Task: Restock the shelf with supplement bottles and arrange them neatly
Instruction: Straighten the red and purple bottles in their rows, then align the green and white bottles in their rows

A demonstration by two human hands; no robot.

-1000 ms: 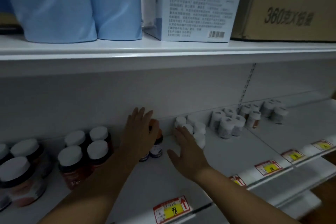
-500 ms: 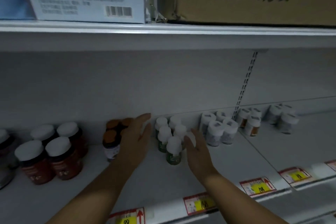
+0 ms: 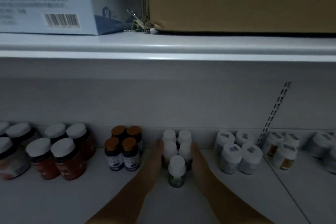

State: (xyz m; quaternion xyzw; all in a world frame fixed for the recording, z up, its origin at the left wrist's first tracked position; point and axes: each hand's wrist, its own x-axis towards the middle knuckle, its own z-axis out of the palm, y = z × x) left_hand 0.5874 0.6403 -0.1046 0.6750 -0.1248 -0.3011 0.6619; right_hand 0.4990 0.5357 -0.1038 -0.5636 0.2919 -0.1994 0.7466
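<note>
Hands flanked the green supplement bottles (image 3: 176, 152) on the shelf (image 3: 190, 203): I pressed my left hand (image 3: 154, 158) and right hand (image 3: 197, 160), fingers straight, against the cluster, squaring it. Next, I judged, the lone front bottle (image 3: 176, 171) needed aligning.

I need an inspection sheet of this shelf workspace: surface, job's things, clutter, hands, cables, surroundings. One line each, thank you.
Surface: white shelf, dim light.
Job's things: green bottles with white caps, five upright, two rows and one in front.
Clutter: orange-capped bottles; red jars; wrapped white bottles; all in groups beside them.
Hands: left hand and right hand flat against the green group's two sides, fingers straight.
Cables: nothing seen.
Surroundings: upper shelf carrying a blue-white box and a cardboard carton.
</note>
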